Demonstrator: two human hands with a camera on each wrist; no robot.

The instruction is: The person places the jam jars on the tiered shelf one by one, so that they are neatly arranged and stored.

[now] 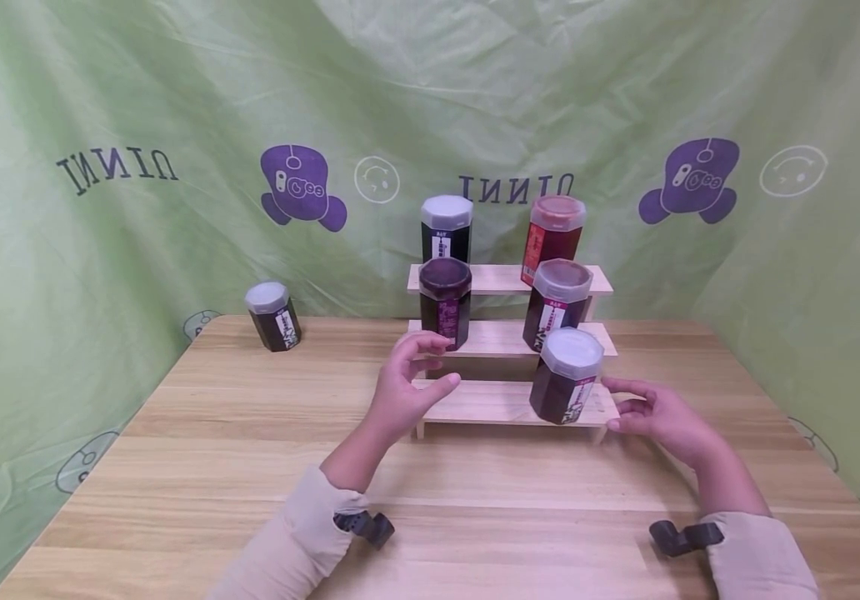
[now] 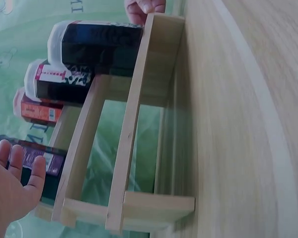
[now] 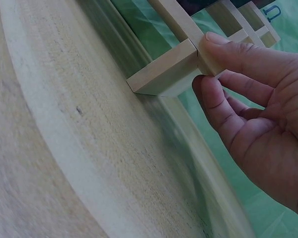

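Note:
A three-step wooden shelf (image 1: 475,402) stands on the table. My right hand (image 1: 666,423) pinches the right end of its lowest step, thumb on top and a finger beneath in the right wrist view. On that step, near this end, stands a dark jar with a white lid (image 1: 568,379). The middle step bears a purple-labelled dark jar (image 1: 445,308) at left and a pink-labelled jar (image 1: 556,308) at right. My left hand (image 1: 403,387) is spread in front of the purple-labelled jar, holding nothing. Whether its fingertips touch that jar I cannot tell.
The top step holds a white-lidded dark jar (image 1: 447,229) and a red jar (image 1: 553,237). Another white-lidded jar (image 1: 274,317) stands apart at the table's back left. A green printed curtain (image 1: 430,100) hangs behind and on both sides of the wooden table (image 1: 212,467).

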